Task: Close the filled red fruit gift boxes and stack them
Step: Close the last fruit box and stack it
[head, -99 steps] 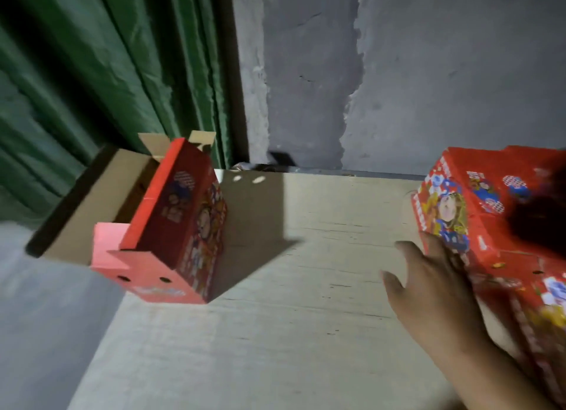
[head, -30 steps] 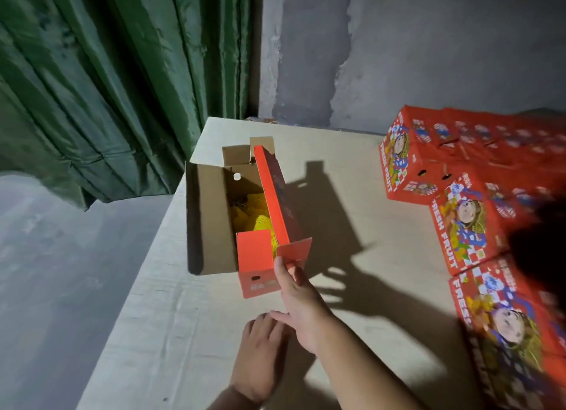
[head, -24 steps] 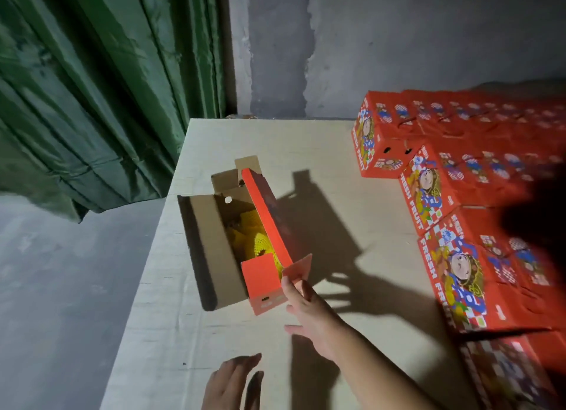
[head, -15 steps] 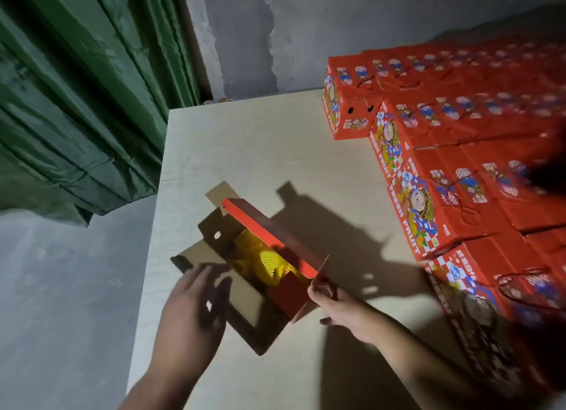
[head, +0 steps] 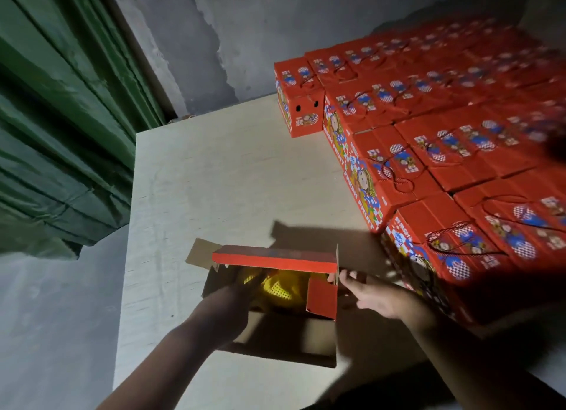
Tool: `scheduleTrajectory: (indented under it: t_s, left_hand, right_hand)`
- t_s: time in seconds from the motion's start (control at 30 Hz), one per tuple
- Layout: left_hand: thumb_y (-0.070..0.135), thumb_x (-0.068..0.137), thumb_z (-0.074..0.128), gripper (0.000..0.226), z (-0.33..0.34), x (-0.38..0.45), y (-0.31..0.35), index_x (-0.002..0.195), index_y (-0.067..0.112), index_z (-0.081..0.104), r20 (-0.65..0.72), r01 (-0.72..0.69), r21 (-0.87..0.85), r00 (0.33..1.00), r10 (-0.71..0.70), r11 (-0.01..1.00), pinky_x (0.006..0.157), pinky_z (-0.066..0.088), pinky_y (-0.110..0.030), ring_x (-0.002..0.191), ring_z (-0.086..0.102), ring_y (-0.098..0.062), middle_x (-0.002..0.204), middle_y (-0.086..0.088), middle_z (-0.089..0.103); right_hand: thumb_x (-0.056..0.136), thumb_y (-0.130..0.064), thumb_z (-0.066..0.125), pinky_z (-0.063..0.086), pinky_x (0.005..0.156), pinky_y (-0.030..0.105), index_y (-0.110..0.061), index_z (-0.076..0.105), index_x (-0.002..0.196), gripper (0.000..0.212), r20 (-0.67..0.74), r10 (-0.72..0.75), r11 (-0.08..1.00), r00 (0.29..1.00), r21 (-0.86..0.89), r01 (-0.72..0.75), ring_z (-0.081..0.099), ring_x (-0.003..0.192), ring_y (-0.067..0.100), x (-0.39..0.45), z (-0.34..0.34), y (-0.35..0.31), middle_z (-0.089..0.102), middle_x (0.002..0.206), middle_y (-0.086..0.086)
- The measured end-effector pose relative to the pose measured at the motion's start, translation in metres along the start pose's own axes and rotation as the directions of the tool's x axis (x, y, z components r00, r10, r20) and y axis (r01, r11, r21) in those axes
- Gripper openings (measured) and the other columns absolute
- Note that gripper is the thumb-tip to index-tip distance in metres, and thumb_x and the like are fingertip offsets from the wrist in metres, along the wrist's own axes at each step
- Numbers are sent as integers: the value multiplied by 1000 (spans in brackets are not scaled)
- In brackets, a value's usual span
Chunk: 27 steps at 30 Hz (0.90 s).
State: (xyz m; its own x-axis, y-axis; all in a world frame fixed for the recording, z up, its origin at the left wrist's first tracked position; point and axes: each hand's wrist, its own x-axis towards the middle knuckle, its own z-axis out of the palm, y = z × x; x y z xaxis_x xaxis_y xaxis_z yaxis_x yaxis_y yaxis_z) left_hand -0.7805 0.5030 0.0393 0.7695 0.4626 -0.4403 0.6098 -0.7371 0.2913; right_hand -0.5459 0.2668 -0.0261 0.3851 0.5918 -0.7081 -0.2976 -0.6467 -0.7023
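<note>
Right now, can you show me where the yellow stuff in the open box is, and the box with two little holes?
yellow netting [head: 277, 288]: head view, on its dotted mesh inside the open box.
box with two holes [head: 304, 119]: head view, on its end face below the holes.

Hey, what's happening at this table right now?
A person is closing an open red box with yellow-netted fruit inside. The left hand reaches into its opening; the right hand holds the right end, near the side flap. The flaps are not folded shut. Closed boxes sit stacked along the table's right side.
</note>
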Motion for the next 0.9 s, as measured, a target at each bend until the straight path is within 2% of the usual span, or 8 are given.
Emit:
scheduleTrajectory:
  t_s: [0.07, 0.2, 0.33, 0.43, 0.5, 0.57, 0.63, 0.9]
  left_hand:
    - [17, 103, 53, 43, -3, 4, 17, 146, 23, 55, 49, 11, -4, 999, -11, 1000, 99, 54, -42, 118, 65, -31, 137, -9, 65]
    - [17, 106, 47, 73, -15, 19, 34, 166, 40, 11, -136, -75, 123, 986, 92, 989, 70, 56, -40, 88, 69, -24, 116, -9, 71]
    - [20, 107, 51, 67, -39, 48, 37, 164, 38, 21, -231, -21, 120, 972, 48, 993, 96, 54, -44, 120, 58, -30, 137, -12, 57]
    - [29, 108, 50, 64, -53, 65, 36, 164, 39, 21, -208, 77, 337, 978, -6, 938, 113, 40, -50, 148, 28, -31, 161, -11, 29]
    - [30, 110, 48, 63, -53, 72, 32, 164, 42, 19, -183, 96, 373, 983, -29, 923, 123, 26, -58, 158, 7, -32, 172, -10, 7]
    - [22, 109, 52, 70, -49, 75, 24, 164, 45, 17, -157, 85, 334, 987, -33, 939, 127, 10, -66, 161, -12, -31, 174, -6, -12]
    - [15, 107, 53, 79, -44, 74, 12, 163, 51, 10, -159, 66, 316, 987, -16, 947, 126, 5, -67, 159, -21, -30, 173, -4, -21]
    - [36, 107, 55, 59, -37, 66, -48, 162, 34, 33, -499, 142, -143, 844, -195, 979, 118, 32, -63, 156, 20, -36, 169, -12, 23]
  right_hand:
    - [71, -93, 55, 34, 119, 50, -19, 28, 164, 122, 1, 32, 993, 999, 117, -32, 40, 135, 20, -3, -8, -3, 28, 169, 10]
    - [30, -113, 47, 22, 124, 57, -19, 28, 164, 166, -2, 80, 959, 997, 273, -77, 29, 154, 28, 0, 2, -2, 31, 168, 5]
    - [54, -111, 41, 29, 125, 54, -22, 55, 151, 132, -189, -13, 945, 982, 318, 74, 41, 150, 32, 3, 16, 4, 50, 158, 8]
    - [94, -75, 51, 21, 127, 27, -21, 58, 147, 76, -550, -249, 959, 797, -27, 281, 38, 151, 19, 10, 30, 9, 52, 157, 2]
    - [105, -57, 46, 41, 108, 14, -13, 66, 135, 57, -425, -247, 969, 871, -81, 235, 58, 135, 26, 14, 40, 5, 67, 138, 9]
    - [101, -70, 41, 55, 93, 31, -13, 68, 122, 67, -300, -129, 990, 945, 15, 140, 70, 111, 25, 17, 51, 4, 73, 116, 5]
    - [98, -75, 41, 54, 93, 38, -11, 68, 111, 70, -395, -165, 985, 904, -105, 134, 70, 104, 26, 20, 60, -1, 72, 108, 8]
    - [98, -54, 64, 51, 91, 39, -9, 47, 138, 62, -636, -344, 922, 691, -368, 120, 62, 120, 34, 25, 82, 2, 57, 132, 13]
